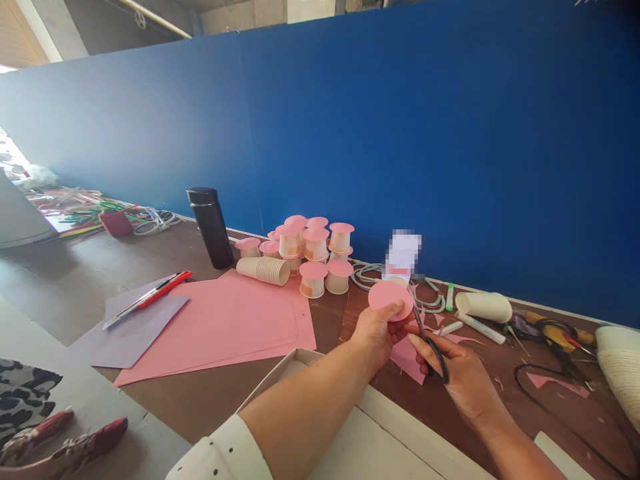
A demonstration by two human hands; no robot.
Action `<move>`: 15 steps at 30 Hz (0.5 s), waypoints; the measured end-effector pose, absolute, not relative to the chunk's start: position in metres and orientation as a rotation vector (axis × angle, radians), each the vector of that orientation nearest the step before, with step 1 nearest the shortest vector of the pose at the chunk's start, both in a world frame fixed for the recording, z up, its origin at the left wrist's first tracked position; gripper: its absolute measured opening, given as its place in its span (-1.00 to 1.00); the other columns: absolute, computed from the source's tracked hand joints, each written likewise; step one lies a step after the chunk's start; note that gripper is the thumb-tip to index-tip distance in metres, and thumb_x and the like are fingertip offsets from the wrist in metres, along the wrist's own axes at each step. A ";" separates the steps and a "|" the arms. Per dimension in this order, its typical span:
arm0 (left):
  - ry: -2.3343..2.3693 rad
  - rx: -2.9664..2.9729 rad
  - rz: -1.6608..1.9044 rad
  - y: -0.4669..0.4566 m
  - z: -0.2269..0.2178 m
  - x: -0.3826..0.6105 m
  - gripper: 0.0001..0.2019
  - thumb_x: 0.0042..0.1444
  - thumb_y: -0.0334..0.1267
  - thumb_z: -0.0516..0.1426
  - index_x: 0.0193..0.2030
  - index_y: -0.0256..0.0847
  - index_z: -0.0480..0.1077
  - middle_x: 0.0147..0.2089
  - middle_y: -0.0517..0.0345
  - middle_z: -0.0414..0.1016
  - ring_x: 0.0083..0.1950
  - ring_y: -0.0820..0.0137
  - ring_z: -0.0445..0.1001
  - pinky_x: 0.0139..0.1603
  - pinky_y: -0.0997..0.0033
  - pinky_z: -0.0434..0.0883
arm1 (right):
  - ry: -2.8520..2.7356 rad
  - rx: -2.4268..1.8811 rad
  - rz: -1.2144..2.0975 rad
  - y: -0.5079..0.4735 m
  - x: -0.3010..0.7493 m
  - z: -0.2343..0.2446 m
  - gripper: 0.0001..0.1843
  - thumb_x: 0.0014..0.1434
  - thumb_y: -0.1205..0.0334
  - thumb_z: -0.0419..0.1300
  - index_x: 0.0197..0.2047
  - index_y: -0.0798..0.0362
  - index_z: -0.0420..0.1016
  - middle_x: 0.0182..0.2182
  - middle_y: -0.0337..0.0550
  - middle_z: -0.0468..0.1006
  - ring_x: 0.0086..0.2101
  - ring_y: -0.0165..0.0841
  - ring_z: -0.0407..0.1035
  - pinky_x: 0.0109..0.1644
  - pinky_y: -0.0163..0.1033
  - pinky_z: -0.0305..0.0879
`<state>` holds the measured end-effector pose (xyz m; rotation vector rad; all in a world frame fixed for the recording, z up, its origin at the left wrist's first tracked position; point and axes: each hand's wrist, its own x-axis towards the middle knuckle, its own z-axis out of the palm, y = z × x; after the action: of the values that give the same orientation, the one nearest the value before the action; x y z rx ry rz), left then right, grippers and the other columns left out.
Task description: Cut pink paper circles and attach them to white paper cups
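My left hand [377,333] grips a pink paper disc [387,297], the thumb pressed on its face; a pale rounded edge shows behind it, too hidden to name. In my right hand [463,373] are scissors [439,357] with black handles, their blades up against the disc's right edge. Pink paper scraps [410,360] lie beneath and around both hands. To the left stand several upturned paper cups [313,288] topped with pink discs, some stacked. A nested row of plain paper cups [263,271] lies on its side by them.
Pink sheets [220,320] and a grey-purple sheet [145,333] bearing a red utility knife [165,290] lie left. A black flask [211,230] stands behind. A white cup [483,305], cables and more stacked cups [620,367] are right. A white box [380,433] sits in front.
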<state>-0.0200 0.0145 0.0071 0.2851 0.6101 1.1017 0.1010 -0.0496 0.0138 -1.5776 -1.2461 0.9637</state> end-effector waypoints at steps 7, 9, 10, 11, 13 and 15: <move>0.605 0.282 1.103 0.014 0.008 -0.020 -0.74 0.01 -0.42 0.24 -0.13 -0.46 0.45 -0.34 -0.03 0.52 -0.40 0.43 0.51 -0.38 0.48 0.44 | -1.256 -1.595 0.957 -0.050 0.102 0.014 -0.50 -0.13 -0.05 0.37 -0.14 0.05 0.68 -0.62 -0.28 0.43 -0.52 -0.34 0.35 -0.45 -0.32 0.33; 0.611 0.276 1.105 0.014 0.008 -0.020 -0.73 -0.01 -0.42 0.24 -0.13 -0.45 0.45 -0.34 -0.03 0.52 -0.40 0.42 0.51 -0.38 0.48 0.44 | -1.253 -1.599 0.954 -0.050 0.101 0.015 -0.48 -0.14 -0.07 0.37 -0.14 0.06 0.68 -0.63 -0.28 0.43 -0.53 -0.34 0.35 -0.45 -0.32 0.34; 0.613 0.275 1.105 0.014 0.008 -0.020 -0.73 -0.01 -0.42 0.25 -0.13 -0.45 0.45 -0.34 -0.03 0.53 -0.39 0.42 0.51 -0.38 0.48 0.44 | -1.257 -1.601 0.953 -0.050 0.101 0.015 -0.48 -0.14 -0.09 0.37 -0.15 0.06 0.68 -0.63 -0.28 0.43 -0.53 -0.34 0.35 -0.45 -0.31 0.34; 0.613 0.274 1.105 0.014 0.008 -0.020 -0.73 -0.02 -0.42 0.25 -0.13 -0.45 0.45 -0.34 -0.03 0.53 -0.39 0.41 0.51 -0.38 0.47 0.44 | -1.265 -1.604 0.951 -0.049 0.101 0.015 -0.47 -0.15 -0.10 0.36 -0.15 0.07 0.68 -0.63 -0.27 0.43 -0.54 -0.34 0.35 -0.45 -0.31 0.34; 0.611 0.276 1.105 0.014 0.008 -0.020 -0.72 -0.03 -0.41 0.26 -0.13 -0.44 0.45 -0.33 -0.04 0.53 -0.38 0.41 0.52 -0.37 0.47 0.44 | -1.278 -1.603 0.944 -0.049 0.101 0.015 -0.46 -0.14 -0.11 0.35 -0.15 0.08 0.68 -0.62 -0.27 0.43 -0.54 -0.34 0.35 -0.45 -0.30 0.34; 0.609 0.282 1.104 0.015 0.007 -0.020 -0.72 -0.03 -0.41 0.26 -0.14 -0.44 0.45 -0.33 -0.05 0.54 -0.38 0.40 0.52 -0.36 0.46 0.44 | -1.280 -1.596 0.944 -0.049 0.102 0.013 -0.46 -0.12 -0.12 0.34 -0.14 0.07 0.68 -0.62 -0.27 0.43 -0.53 -0.34 0.36 -0.44 -0.30 0.35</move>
<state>-0.0199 0.0147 0.0075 0.2825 0.6088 1.1044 0.1016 -0.0487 0.0133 -1.5962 -1.2798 0.9438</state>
